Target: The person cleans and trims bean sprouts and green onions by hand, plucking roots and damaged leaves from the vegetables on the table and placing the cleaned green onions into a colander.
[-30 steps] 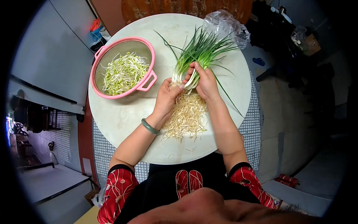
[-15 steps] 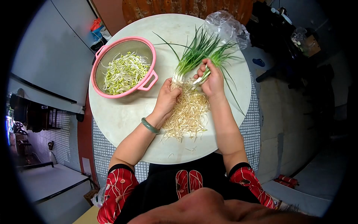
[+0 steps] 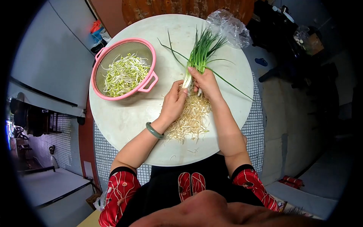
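Note:
A bunch of green onions (image 3: 205,48) lies over the round table with its leaves pointing away from me. My right hand (image 3: 205,82) is wrapped round the stalks above their white ends. Lower down, my left hand (image 3: 174,101), with a green bangle on its wrist, pinches the white root ends. Beneath and in front of both hands is a pile of pale root trimmings and sprout bits (image 3: 189,123). To the left, a pink-rimmed colander (image 3: 154,56) holds bean sprouts (image 3: 124,75).
The round white table (image 3: 124,125) stands before me. A crumpled clear plastic bag (image 3: 228,28) is at its far right edge. Beyond the far edge is a brown wooden surface (image 3: 181,7). A blue slipper (image 3: 261,61) lies on the floor at right.
My right hand moved out right with a few stalks, then came back left beside the rest, its grip now round the bunch. The leaves are gathered closer together. My left hand shifted slightly.

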Available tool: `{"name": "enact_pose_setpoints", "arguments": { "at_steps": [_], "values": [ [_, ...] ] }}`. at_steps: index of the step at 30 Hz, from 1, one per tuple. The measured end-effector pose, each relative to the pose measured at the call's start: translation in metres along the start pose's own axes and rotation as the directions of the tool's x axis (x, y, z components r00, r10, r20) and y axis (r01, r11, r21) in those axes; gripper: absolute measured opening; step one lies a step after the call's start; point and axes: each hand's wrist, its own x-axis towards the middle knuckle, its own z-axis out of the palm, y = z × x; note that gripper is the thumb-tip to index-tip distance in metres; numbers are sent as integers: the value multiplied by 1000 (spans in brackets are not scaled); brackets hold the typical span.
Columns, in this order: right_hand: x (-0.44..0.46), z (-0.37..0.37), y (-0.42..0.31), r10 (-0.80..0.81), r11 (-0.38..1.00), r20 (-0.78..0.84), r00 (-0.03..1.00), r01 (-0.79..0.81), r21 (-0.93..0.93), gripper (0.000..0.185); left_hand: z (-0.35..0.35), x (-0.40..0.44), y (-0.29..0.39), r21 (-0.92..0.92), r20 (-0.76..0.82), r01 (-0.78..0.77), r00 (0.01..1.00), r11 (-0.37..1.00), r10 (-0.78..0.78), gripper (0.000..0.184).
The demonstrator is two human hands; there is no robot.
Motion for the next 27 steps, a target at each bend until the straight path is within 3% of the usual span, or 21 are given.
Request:
{"name": "enact_pose_setpoints", "arguments": {
  "at_steps": [2,8,11,18,24,26,27],
  "values": [
    [0,-1,2,-14,1000,-7,1000,14,14,23,2,1,-6,-17,16,-3,1000,1000,3,33],
    [4,-4,8,-8,969,1,1000,7,248,16,4,5,-7,-451,97,76,995,889,-35,32],
    [6,-4,10,-43,972,-37,998,50,229,13,4,6,-12,-456,90,52,996,888,-13,30],
    [10,0,13,-139,930,-136,981,177,323,16,4,6,-16,-202,25,-42,999,978,48,29],
    [-7,11,-2,-293,900,-131,947,319,298,25,-5,3,10,-49,21,19,1000,999,-18,25],
    [-12,18,-1,-407,881,-119,906,423,210,26,-7,5,11,0,7,61,998,998,-61,23],
    [-14,21,0,-461,865,-107,881,473,166,27,-6,7,8,-12,-39,-11,999,1000,10,23]
  ]
}}
